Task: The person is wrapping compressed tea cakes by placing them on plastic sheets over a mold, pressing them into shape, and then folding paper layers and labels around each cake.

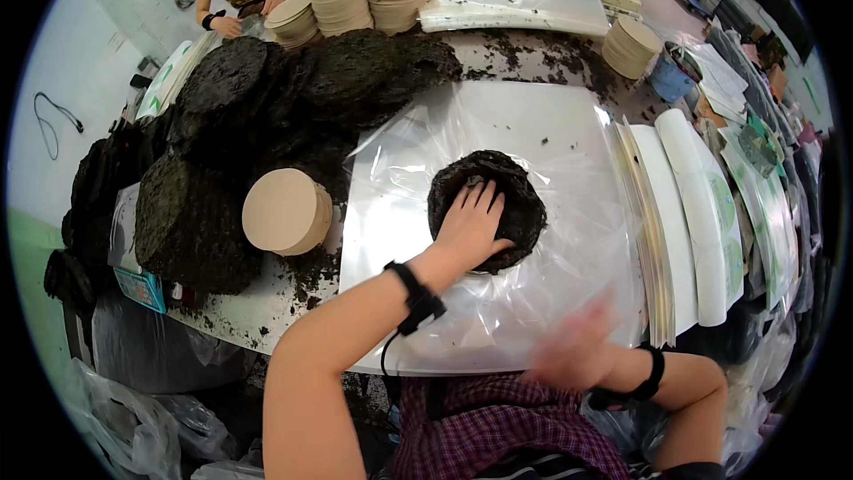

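head view: left hand (471,229) laid palm down with fingers spread, pressing or resting on the dark disc (526,204), closed around nothing. right hand (576,348) blurred near the lower edge of the clear plastic sheet (391,222); cannot tell whether open or closed, nothing visibly held.

dark disc near the middle of the sheet, directly under the left fingers, so touching and nearer that hand; at about 11 o'clock from the right hand, and apart from it. roundish, with no clear long axis.

nearly black and rough, matted-looking, with a ragged rim. beneath it, smooth, glossy film, wrinkled and catching the light, with a few dark crumbs towards 1 o'clock.

at 9 o'clock from the disc, a short stack of tan rounds (277,211), smooth, matte and clean-edged, card-like. beyond, coarse, lumpy dark heaps (197,236) on the pale, crumb-strewn surface (238,327). at 11 o'clock, taller tan stacks (341,2); at 2 o'clock, a blue bucket (673,78); at 3 o'clock, a white roll (697,222).
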Available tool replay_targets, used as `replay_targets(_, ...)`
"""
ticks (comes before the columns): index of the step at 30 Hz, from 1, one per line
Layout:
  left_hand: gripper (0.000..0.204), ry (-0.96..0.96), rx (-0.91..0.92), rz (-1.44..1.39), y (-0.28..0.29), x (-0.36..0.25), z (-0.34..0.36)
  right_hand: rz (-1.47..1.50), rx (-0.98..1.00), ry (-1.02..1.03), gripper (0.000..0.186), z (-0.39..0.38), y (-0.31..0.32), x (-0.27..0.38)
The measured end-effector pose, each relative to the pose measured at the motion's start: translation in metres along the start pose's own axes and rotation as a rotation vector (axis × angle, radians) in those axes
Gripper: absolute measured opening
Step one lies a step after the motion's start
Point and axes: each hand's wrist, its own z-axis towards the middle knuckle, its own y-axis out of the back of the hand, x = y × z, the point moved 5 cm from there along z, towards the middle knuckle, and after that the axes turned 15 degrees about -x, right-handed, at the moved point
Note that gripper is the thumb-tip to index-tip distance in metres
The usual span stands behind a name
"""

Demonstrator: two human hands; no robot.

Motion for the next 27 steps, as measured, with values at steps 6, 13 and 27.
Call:
replay_targets(6, 0.044, -0.003, -0.340, -0.253, 0.060, -0.049, -0.149, -0.080, 0.290, -0.132, 0.084, -0.038, -0.020, -0.104)
replay_targets(13, 0.017, 0.091, -0.662, 0.158, 0.169, -0.044, -0.130, -0.148, 0.438, -0.007, 0.072, 0.048, -0.099, -0.119)
replay_targets(27, 0.070, 0.406, -0.661, -0.572, 0.050, -0.023, -0.003, -0.277, 0.693, -0.375, 0.022, 0.050, -0.112, -0.111)
